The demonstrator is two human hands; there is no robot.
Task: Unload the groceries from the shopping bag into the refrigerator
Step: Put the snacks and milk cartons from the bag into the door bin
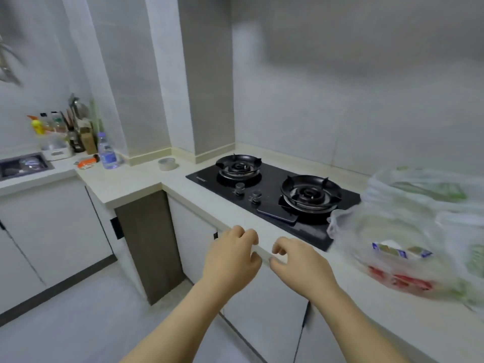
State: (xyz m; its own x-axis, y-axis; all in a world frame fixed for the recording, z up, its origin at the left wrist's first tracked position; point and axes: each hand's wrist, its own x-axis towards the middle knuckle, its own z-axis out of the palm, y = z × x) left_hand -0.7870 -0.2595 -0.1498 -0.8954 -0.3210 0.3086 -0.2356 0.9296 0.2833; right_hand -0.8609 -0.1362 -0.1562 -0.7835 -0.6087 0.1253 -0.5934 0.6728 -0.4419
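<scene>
On the table (136,179), just beside the hob (275,195), the bag (408,231) lies slumped, with a carton (400,251) visible inside. Its film is thin, soft and probably slippery, so it is best gripped at the gathered mouth. Left hand (230,258) and right hand (298,265) are at the table edge, fingers (246,235) loosely curled, holding nothing.

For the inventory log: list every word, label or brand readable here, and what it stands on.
Nothing reads clearly.
Gas hob: small white mark at its front left corner, too small to read.
Water bottle: blue label, blurred.
Carton in the shopping bag: blue print, blurred.
</scene>
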